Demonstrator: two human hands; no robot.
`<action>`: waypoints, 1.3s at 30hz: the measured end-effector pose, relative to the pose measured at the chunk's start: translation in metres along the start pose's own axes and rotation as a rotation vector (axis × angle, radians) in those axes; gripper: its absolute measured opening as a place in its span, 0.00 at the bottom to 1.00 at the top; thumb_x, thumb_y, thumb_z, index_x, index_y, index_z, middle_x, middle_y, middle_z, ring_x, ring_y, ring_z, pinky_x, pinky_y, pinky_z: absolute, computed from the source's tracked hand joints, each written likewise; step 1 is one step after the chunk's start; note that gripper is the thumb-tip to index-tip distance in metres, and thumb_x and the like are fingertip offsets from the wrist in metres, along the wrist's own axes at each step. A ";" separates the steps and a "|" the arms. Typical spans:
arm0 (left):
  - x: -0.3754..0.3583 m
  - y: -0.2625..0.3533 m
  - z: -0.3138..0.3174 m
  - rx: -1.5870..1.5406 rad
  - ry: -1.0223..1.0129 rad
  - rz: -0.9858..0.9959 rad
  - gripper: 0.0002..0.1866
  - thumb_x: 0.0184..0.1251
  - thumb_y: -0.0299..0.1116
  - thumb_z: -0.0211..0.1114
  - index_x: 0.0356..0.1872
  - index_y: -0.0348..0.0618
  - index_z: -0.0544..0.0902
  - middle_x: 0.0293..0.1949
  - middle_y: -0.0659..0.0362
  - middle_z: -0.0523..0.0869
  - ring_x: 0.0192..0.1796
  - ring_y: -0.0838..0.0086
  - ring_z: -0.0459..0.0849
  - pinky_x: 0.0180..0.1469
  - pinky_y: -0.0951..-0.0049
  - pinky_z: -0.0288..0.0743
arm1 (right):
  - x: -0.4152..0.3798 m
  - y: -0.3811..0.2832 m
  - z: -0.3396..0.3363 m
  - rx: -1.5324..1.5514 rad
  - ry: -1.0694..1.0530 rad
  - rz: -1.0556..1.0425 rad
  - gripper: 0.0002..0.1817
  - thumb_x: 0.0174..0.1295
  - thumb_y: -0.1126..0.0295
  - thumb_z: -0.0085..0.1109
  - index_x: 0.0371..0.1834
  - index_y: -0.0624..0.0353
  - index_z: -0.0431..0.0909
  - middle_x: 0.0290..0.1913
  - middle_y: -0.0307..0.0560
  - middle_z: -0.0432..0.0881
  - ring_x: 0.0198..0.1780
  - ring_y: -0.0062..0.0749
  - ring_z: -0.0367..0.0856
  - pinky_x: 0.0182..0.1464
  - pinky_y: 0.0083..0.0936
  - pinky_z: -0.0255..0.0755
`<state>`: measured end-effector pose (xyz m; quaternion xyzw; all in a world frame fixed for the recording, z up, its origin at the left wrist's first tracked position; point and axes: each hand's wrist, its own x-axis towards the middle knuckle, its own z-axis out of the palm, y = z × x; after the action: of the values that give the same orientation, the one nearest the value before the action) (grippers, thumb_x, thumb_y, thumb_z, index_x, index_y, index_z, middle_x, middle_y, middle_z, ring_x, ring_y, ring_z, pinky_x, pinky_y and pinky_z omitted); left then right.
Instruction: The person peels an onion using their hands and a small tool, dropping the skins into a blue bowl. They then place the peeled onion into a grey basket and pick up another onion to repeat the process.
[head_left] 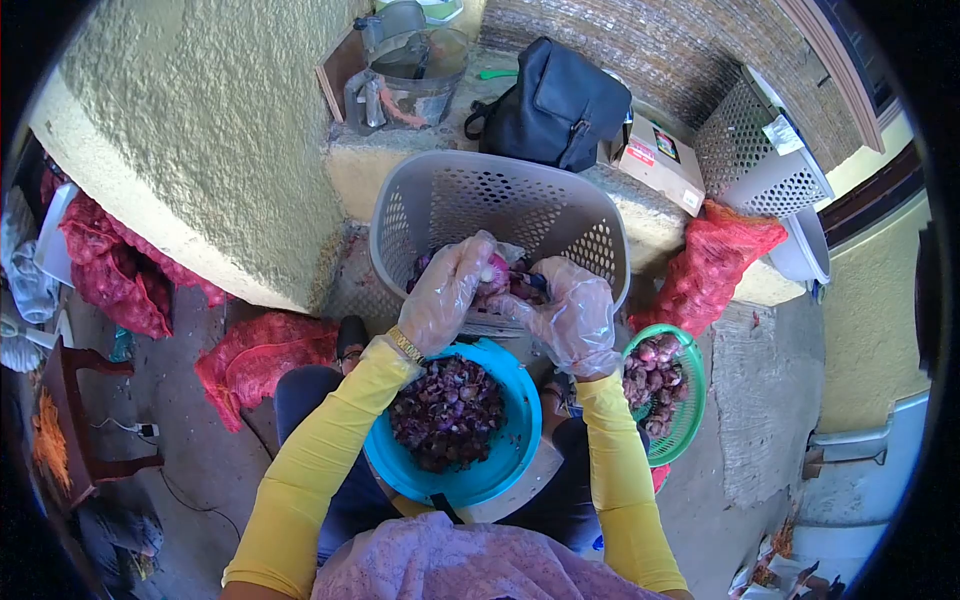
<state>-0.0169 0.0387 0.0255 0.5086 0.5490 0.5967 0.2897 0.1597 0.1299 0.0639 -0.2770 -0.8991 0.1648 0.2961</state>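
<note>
My left hand (447,290), in a clear plastic glove, has its fingers closed round a purple onion (493,274) over the near side of a grey perforated basket (500,165). My right hand (575,312), gloved too, is bent beside the same onion, its fingertips near or against it; a small dark thing shows by its fingers. More purple onions lie in the basket, partly hidden by my hands. Below, between my knees, a blue basin (525,400) holds dark onion skins (447,412).
A green basket (690,425) of small onions stands at the right. Red net sacks lie at the right (705,265), lower left (270,355) and far left (110,260). Behind the grey basket are a black bag (570,105), a cardboard box (660,165) and a clear bucket (425,85).
</note>
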 end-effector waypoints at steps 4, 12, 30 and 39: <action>-0.001 -0.013 0.002 0.079 0.029 0.069 0.26 0.91 0.50 0.48 0.54 0.34 0.83 0.45 0.48 0.86 0.48 0.61 0.84 0.59 0.61 0.76 | -0.003 0.007 0.005 -0.052 0.011 -0.019 0.27 0.51 0.46 0.84 0.40 0.59 0.87 0.36 0.51 0.88 0.37 0.52 0.90 0.40 0.43 0.81; 0.001 -0.008 -0.004 0.123 -0.060 -0.104 0.20 0.91 0.40 0.48 0.66 0.36 0.78 0.50 0.47 0.85 0.51 0.57 0.84 0.62 0.60 0.76 | -0.003 0.005 0.002 -0.140 -0.009 -0.047 0.28 0.51 0.43 0.82 0.39 0.57 0.86 0.35 0.50 0.86 0.37 0.52 0.88 0.40 0.45 0.79; -0.007 -0.046 -0.003 0.493 0.032 0.424 0.21 0.89 0.29 0.50 0.76 0.40 0.73 0.59 0.48 0.84 0.56 0.55 0.84 0.65 0.58 0.77 | -0.003 0.005 0.005 -0.180 0.008 -0.068 0.29 0.53 0.41 0.79 0.37 0.57 0.85 0.34 0.50 0.85 0.36 0.52 0.87 0.39 0.46 0.78; 0.005 -0.030 0.006 -0.210 -0.005 -0.197 0.25 0.91 0.53 0.48 0.57 0.39 0.81 0.49 0.55 0.83 0.50 0.70 0.84 0.60 0.66 0.80 | -0.003 0.002 0.005 -0.187 0.018 -0.044 0.28 0.57 0.40 0.77 0.35 0.58 0.85 0.34 0.53 0.86 0.35 0.54 0.87 0.38 0.46 0.78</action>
<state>-0.0191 0.0522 -0.0025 0.4206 0.5302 0.6183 0.3997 0.1593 0.1293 0.0578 -0.2851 -0.9137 0.0713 0.2807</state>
